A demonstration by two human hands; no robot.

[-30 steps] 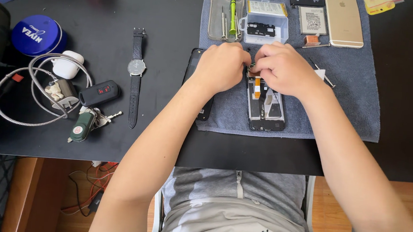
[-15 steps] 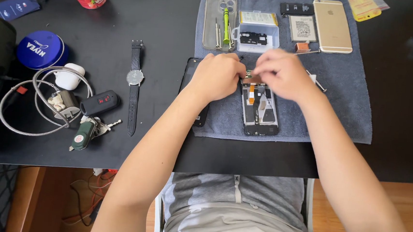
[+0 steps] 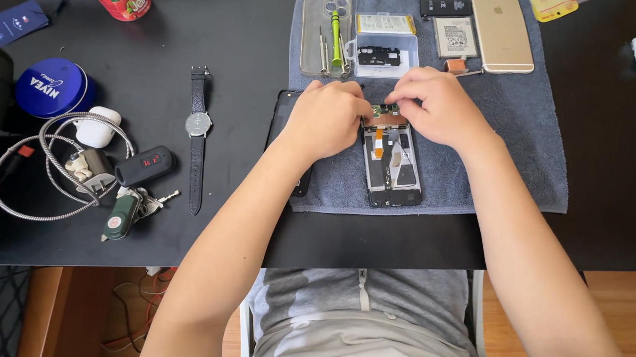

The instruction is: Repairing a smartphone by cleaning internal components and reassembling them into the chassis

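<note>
Both hands now sit a little farther up the opened phone (image 3: 391,161) than a moment ago, bunched at its far end. That phone lies face down on a grey towel (image 3: 514,147) spread on the black counter (image 3: 231,38), its back cover off: a dark inner frame shows, with an orange flex strip near the middle, metal shields, and a small green board at the far edge. The left hand (image 3: 327,117) is curled, knuckles up, fingertips pressed to the phone's far left corner. The right hand (image 3: 436,106) is likewise curled, fingertips pinching at the board; whether they grip anything small I cannot tell. Far on the towel lie a clear case (image 3: 326,31), a small parts box (image 3: 382,44) and a gold phone (image 3: 501,30). Left on the counter lies a wristwatch (image 3: 197,138).
</note>
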